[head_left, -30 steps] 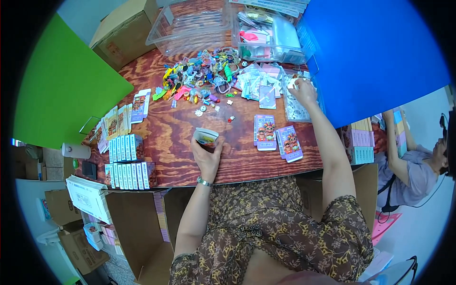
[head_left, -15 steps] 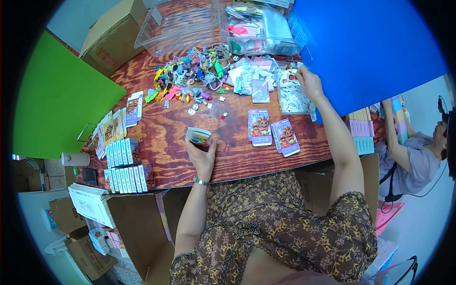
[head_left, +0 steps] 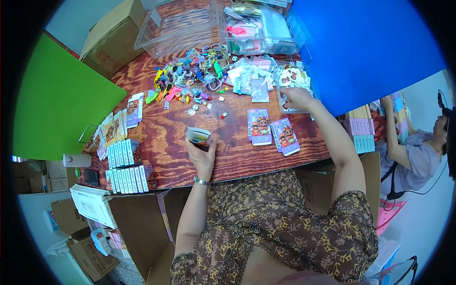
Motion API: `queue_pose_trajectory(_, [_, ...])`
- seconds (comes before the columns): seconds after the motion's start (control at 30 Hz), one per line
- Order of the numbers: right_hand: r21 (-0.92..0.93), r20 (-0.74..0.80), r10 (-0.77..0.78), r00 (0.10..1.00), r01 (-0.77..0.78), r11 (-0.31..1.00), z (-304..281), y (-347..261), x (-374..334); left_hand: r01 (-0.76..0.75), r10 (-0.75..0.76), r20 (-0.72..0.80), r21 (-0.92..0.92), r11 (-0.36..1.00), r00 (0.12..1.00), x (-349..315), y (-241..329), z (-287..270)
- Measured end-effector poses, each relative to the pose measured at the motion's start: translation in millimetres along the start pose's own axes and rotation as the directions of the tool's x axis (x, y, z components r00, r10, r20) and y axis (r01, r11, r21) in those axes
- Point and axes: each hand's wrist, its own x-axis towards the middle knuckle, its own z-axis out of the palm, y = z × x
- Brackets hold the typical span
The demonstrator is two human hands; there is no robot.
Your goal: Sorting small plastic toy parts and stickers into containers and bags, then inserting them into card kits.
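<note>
My left hand is wrapped round a small open-topped carton, holding it upright above the near middle of the table; something yellowish shows inside. My right hand reaches down into a clear shallow tray at the right. Its fingers are curled at the tray's near left part, and whatever lies between the fingertips is hidden. White cut-out pieces with brown prints lie in the tray beyond that hand. Two purple cartons with cartoon figures, one upper left and one lower right, lie between my hands.
Small colourful toys and a pile of flat packets cover the far middle. Clear bins stand behind them. Rows of cartons and fanned cards occupy the left. A blue panel rises right; a co-worker sits beyond.
My right hand has moved from the tray's far part toward its near left part, uncovering the white cut-out pieces. My left hand and its carton stay in place.
</note>
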Motion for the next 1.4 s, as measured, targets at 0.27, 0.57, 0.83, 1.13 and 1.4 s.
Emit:
queue_pose_trajectory(0.27, [0.014,-0.142,-0.13,0.981,0.133,0.991,30.3,34.9,13.9,-0.016,0.015,-0.014,-0.036,0.999,1.0,1.6,0.9,3.2])
queue_pose_trajectory(0.57, [0.466,-0.121,-0.004,0.993,0.06,0.883,-1.7,43.6,-5.7,-0.025,0.025,-0.019,-0.02,0.999,1.0,-0.1,-2.4,1.3])
queue_pose_trajectory(0.83, [0.663,-0.077,-0.087,0.993,0.116,0.739,-15.6,11.8,-9.5,-0.001,0.0,-0.037,-0.011,1.0,0.999,0.6,-3.8,0.1])
queue_pose_trajectory(1.13, [0.531,-0.232,-0.401,0.886,0.461,0.711,-36.4,-190.6,-27.2,-0.094,0.101,-0.083,0.075,0.993,0.991,4.4,8.0,7.1])
queue_pose_trajectory(1.4, [-0.223,-0.283,-0.679,0.677,0.642,0.733,5.9,-250.2,-0.1,-0.096,0.11,-0.097,0.134,0.986,0.989,-0.4,4.8,5.6])
